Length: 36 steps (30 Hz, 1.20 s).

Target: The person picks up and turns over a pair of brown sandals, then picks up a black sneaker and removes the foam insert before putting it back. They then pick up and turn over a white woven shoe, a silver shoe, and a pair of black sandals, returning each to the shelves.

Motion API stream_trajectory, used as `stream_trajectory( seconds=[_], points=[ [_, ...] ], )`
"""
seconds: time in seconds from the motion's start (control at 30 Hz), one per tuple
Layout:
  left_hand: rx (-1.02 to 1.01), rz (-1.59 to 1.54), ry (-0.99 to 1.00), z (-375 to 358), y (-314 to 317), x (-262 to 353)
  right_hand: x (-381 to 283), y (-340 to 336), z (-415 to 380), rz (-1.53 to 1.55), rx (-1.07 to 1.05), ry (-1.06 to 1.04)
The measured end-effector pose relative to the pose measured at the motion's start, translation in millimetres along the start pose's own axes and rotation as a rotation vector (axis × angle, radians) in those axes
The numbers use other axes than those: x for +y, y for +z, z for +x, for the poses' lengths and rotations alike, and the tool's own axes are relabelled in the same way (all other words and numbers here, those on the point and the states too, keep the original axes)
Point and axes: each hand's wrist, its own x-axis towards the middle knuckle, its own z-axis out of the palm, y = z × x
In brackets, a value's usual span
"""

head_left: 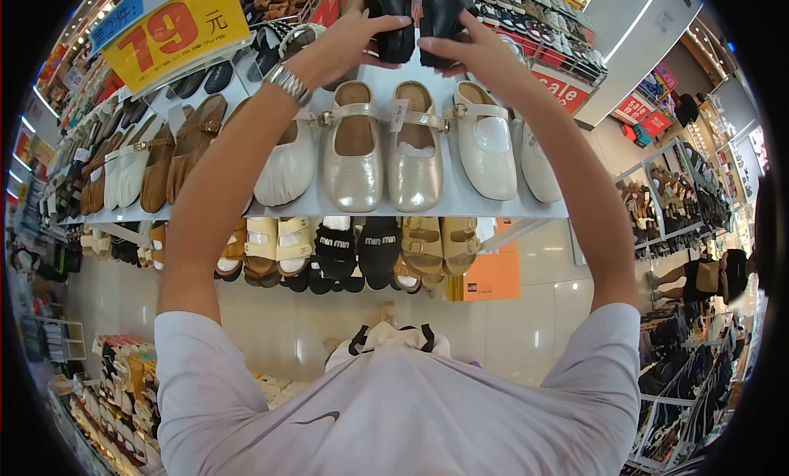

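Both of my hands reach to the far side of a white shelf. My left hand [349,42], below a silver watch, has its fingers closed on a black shoe [396,42]. Around a second black shoe [440,24], just to the right, my right hand [477,48] is wrapped. The two black shoes stand side by side, a small gap between them. Nearer to me on the shelf [329,209] lie a pair of shiny gold shoes [353,172], with white shoes [486,159] to their right and a white pleated shoe [285,172] to their left.
Sandals and black slippers [335,250] sit on a lower level, beside an orange box [493,274]. A yellow price sign [177,36] stands at the upper left. Shoe racks [670,196] line the right, where a person in dark clothes [699,277] stands.
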Motion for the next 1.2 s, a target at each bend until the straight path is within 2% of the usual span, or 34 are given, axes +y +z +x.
stream_trajectory(
  seconds=[0.07,0.17,0.2,0.3,0.37,0.43,0.57,0.7,0.83,0.93,0.97,1.07,1.2],
  points=[
    [-0.041,-0.192,0.063,-34.2,3.3,9.7,-26.4,21.9,-34.7,-0.019,0.032,-0.095],
    [-0.101,-0.387,0.085,-104.8,4.3,23.6,-36.2,64.6,-72.1,0.215,0.068,-0.211],
    [-0.037,-0.396,0.105,-130.2,5.5,24.5,-47.3,76.9,-90.3,0.163,0.020,-0.126],
    [0.011,-0.173,0.130,-201.1,-15.2,8.7,-55.7,137.5,-124.6,0.290,0.015,-0.140],
    [0.076,-0.268,0.156,-253.1,-14.8,13.8,-65.8,176.5,-142.5,0.316,0.002,-0.128],
    [0.150,-0.322,0.170,-299.9,-18.5,10.1,-70.4,215.0,-155.3,0.294,-0.048,-0.207],
    [0.344,-0.345,0.096,-384.6,-35.9,3.0,-84.2,284.8,-173.6,0.254,-0.189,-0.262],
    [0.492,-0.351,0.093,-464.4,-55.8,-5.5,-99.7,344.7,-185.8,0.289,-0.384,-0.163],
    [0.663,-0.356,0.077,-537.2,-67.4,-12.7,-115.0,403.8,-197.5,0.255,-0.496,-0.312],
    [0.783,-0.345,0.101,-582.4,-70.0,-16.4,-124.9,447.2,-208.5,0.538,-0.625,-0.138],
    [0.824,-0.335,0.118,-594.9,-71.6,-17.3,-121.3,458.5,-208.3,0.558,-0.712,-0.147],
    [0.926,-0.366,0.080,-632.9,-71.3,-22.6,-131.0,487.6,-215.9,0.664,-0.845,0.055],
    [1.033,-0.435,0.132,-668.7,-73.8,-35.2,-140.4,519.2,-221.1,0.739,-0.908,0.171]
  ],
)
